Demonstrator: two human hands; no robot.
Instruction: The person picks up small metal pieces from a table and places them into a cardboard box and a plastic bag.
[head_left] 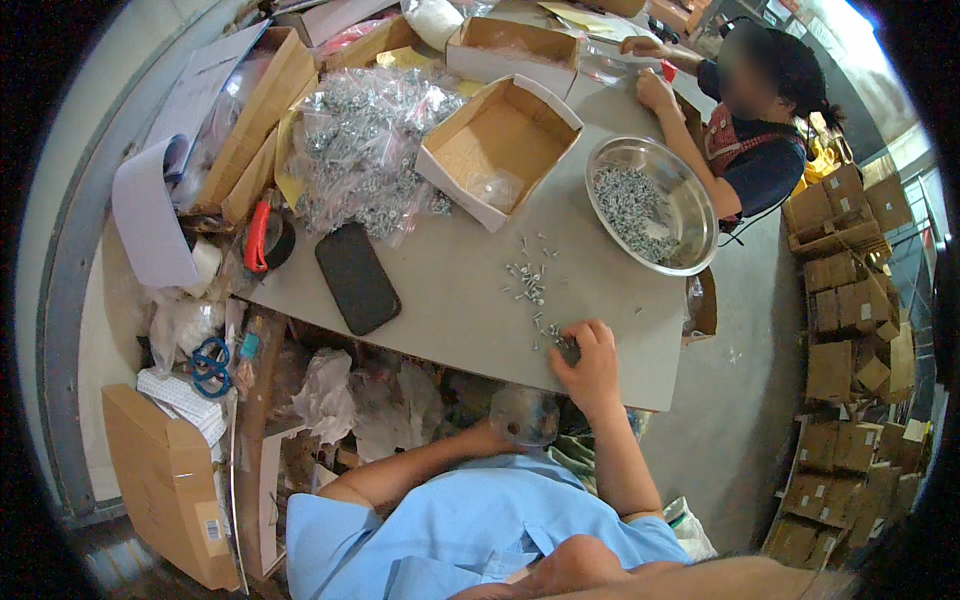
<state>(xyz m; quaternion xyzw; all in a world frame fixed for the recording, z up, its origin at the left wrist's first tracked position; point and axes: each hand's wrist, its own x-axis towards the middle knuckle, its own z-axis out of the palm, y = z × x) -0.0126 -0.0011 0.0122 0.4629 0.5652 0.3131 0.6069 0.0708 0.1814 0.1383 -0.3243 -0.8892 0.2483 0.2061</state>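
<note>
Well ahead-left of both hands: heap of clear plastic bags of silver hardware, apparently finished. Left hand beside clear plastic pouch; grip can't be told. Loose silver metal screws ahead of right hand, fingers narrowed over several; firm hold unclear. Farther ahead-right: round steel bowl, plenty left inside.

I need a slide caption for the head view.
Right hand at loose screws on a table, metal bowl beyond.

screws are silvery, the tabletop grey, the shirt blue.
</note>
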